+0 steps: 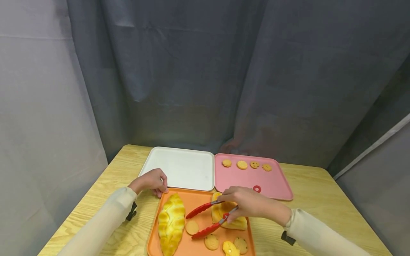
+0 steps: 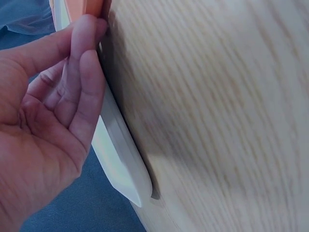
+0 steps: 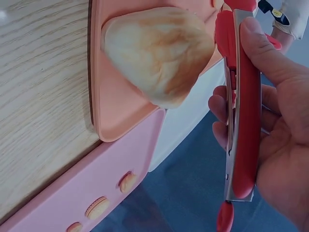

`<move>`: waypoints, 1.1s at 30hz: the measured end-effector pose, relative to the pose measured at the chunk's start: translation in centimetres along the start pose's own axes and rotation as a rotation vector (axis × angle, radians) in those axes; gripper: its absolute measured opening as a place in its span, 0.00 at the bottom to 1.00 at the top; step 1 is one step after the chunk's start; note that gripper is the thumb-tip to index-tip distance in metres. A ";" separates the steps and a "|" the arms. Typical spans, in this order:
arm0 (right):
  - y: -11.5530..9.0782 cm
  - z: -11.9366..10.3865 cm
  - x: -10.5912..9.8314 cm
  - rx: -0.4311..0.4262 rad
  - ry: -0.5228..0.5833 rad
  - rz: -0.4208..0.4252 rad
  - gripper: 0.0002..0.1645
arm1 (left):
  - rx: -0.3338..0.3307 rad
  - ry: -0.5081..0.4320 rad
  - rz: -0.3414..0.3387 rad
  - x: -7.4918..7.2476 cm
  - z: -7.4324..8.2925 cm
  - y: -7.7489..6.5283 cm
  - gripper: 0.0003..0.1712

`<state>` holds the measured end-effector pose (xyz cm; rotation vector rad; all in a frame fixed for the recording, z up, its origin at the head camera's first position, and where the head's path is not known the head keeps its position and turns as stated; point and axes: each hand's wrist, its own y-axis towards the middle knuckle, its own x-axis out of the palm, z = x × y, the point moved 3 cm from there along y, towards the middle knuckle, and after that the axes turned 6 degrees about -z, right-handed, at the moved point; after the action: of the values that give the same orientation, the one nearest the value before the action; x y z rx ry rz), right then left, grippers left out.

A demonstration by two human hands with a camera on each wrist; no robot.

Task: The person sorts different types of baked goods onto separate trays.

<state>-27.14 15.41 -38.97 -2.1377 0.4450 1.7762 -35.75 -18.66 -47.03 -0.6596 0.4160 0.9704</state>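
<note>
My left hand (image 1: 154,182) pinches the far left corner of the orange tray (image 1: 196,201); the left wrist view shows thumb and fingers on that rim. In my right hand (image 1: 248,202) is a pair of red tongs (image 1: 209,230), gripped by the handles. Its red tips are spread apart over the tray, with a round plain cookie (image 1: 192,227) between them. A braided loaf (image 1: 172,223) lies along the tray's left side. Under the tongs and right hand, a flatter bread (image 3: 157,53) is partly hidden. Several more cookies, including a chip cookie (image 1: 240,245), lie near the front.
Behind the orange tray stand a bare white tray (image 1: 182,167) and, right of it, a pink tray (image 1: 272,185) with several small cookies (image 1: 242,165) in a row. All rest on a wooden table (image 1: 320,202). Grey curtains (image 1: 192,71) hang around the back and sides.
</note>
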 end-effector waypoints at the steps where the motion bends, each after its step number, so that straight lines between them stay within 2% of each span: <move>1: 0.1 0.0 0.0 0.002 -0.003 -0.004 0.36 | 0.002 0.004 -0.002 0.0 0.0 0.0 0.08; 13: 0.6 0.5 1.0 0.032 0.001 -0.030 0.33 | 0.011 0.015 0.004 0.0 0.0 0.0 0.08; 22: 0.6 0.2 0.7 0.023 -0.005 -0.012 0.32 | 0.002 0.012 0.011 -0.1 -0.1 0.0 0.10; 27: 0.3 0.2 0.3 0.010 -0.019 0.030 0.32 | 0.008 0.017 0.022 0.0 0.1 -0.2 0.09; 33: -0.5 0.7 -0.6 0.040 -0.017 0.093 0.32 | 0.003 0.023 0.027 0.0 0.2 -0.4 0.09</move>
<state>-27.65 16.22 -38.43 -2.1047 0.5796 1.8178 -35.42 -18.68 -46.80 -0.6644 0.4480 0.9886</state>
